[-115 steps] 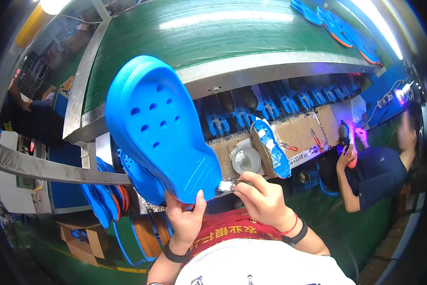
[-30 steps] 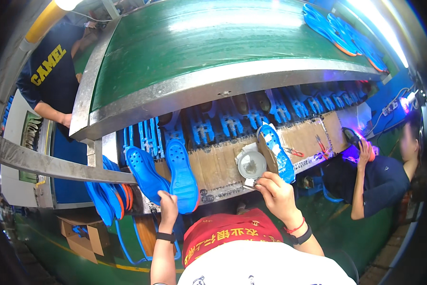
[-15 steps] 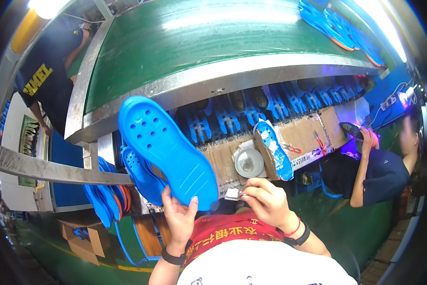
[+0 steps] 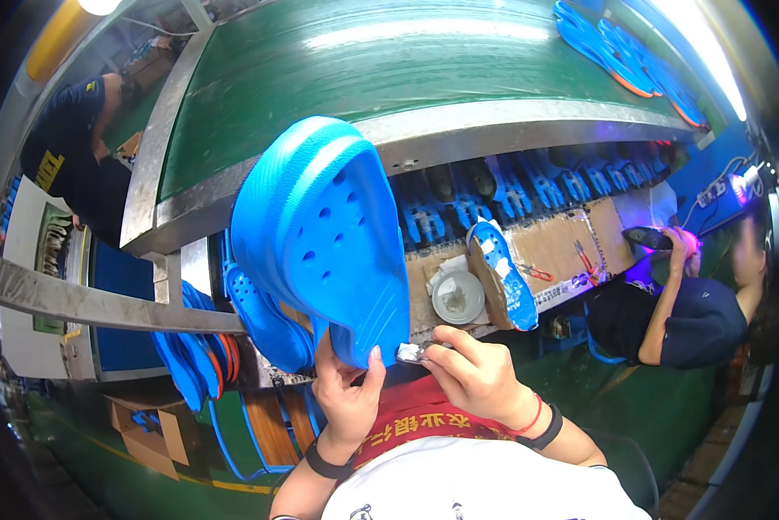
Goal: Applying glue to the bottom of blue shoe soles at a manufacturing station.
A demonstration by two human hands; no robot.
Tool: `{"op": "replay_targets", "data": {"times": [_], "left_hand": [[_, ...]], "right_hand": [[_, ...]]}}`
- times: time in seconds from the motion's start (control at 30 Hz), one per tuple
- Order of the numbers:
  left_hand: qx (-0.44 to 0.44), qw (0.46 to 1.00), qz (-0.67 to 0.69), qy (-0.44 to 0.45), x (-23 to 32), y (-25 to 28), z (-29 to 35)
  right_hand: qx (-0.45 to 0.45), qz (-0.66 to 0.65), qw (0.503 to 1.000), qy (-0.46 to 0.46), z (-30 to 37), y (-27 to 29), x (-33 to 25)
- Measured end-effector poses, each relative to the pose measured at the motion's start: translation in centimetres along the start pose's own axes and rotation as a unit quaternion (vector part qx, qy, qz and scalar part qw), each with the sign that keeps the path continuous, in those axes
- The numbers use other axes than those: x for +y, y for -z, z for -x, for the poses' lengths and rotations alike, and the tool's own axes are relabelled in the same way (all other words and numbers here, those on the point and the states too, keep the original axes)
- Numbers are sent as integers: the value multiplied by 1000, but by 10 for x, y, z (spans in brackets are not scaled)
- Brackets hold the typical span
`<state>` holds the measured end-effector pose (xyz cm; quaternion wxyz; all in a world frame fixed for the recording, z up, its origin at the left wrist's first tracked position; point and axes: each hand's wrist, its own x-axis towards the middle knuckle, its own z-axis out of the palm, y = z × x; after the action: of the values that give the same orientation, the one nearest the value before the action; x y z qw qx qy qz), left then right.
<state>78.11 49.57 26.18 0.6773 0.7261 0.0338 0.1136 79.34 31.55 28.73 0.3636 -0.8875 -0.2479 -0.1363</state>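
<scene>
One co-worker in a dark shirt stands at the far left. A scuffed steel rail curves across that side, cutting in front of a stack of blue soles with orange edges; an open cardboard box sits on the floor below, then a blue-framed seat with wooden slats. Next, a second perforated sole lies at the bench's near edge, partly covered by the large perforated blue sole that the left hand grips at its lower end, thumb on top and fingers underneath. Raised and tilted, this sole hides part of the bench and of the conveyor's metal edge behind it. Just to its right, the right hand pinches a small metal tool with a white tip, fingers nearly together; whether the tip touches the sole cannot be told. Beyond are a grey bowl, a white-patched blue sole and red-handled pliers, with a row of blue soles tucked under the green conveyor. Farther right, a seated co-worker holds a dark shoe.
</scene>
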Motion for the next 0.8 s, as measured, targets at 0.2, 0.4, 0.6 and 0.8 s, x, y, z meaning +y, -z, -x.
{"op": "replay_targets", "data": {"times": [0.2,0.4,0.6,0.8], "left_hand": [[-1,1000,-10,-29,-2,4,1],[-1,1000,2,-3,-2,7,0],[-42,998,-34,-45,0,-7,-9],[-138,974,149,105,10,-43,-31]], "right_hand": [[19,-42,999,-12,1,-4,0],[1,9,1000,-11,-2,-7,-2],[38,79,996,-20,-3,10,4],[211,80,964,-137,18,64,25]]}}
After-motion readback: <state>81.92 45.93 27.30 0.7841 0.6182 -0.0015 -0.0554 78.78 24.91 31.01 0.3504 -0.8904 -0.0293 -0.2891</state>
